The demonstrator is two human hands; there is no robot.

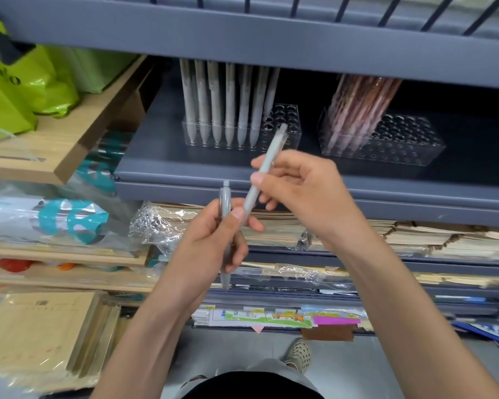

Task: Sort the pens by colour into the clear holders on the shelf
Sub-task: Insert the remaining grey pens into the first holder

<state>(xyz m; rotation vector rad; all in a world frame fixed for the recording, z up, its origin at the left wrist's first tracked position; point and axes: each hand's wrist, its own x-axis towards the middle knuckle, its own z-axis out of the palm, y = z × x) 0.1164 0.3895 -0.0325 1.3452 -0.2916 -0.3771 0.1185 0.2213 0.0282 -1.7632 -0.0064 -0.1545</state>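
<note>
Grey metal shelving (185,172) of a stationery store fills the view, with stacked paper goods on the lower levels. Nearest, the left hand (211,237) has its fingers curled round a pale grey click pen (225,201) held upright. Just beyond it, the right hand (306,191) pinches a second pale grey pen (272,148) between thumb and fingertips, tilted up and away. That pen's lower end reaches the left thumb; whether it touches, I cannot tell.

Further back on the shelf stand two holders. The clear plastic holder on the left (294,138) carries a row of upright grey pens (215,105). The clear plastic holder on the right (409,149), well apart from it, carries pinkish-brown pens (360,110).

Both held pens look grey, so they likely belong in the left holder, whose free holes lie at its right end. The tilted pen already aims that way. It would be best seated tip down, guided by the right hand alone.

Room is tight overhead. The grey beam of the upper shelf (242,33) hangs low and hides the tops of the stored pens, so a slanted entry seems safer than a straight drop. Nudging the neighbouring pens could tip the light holder.
</note>
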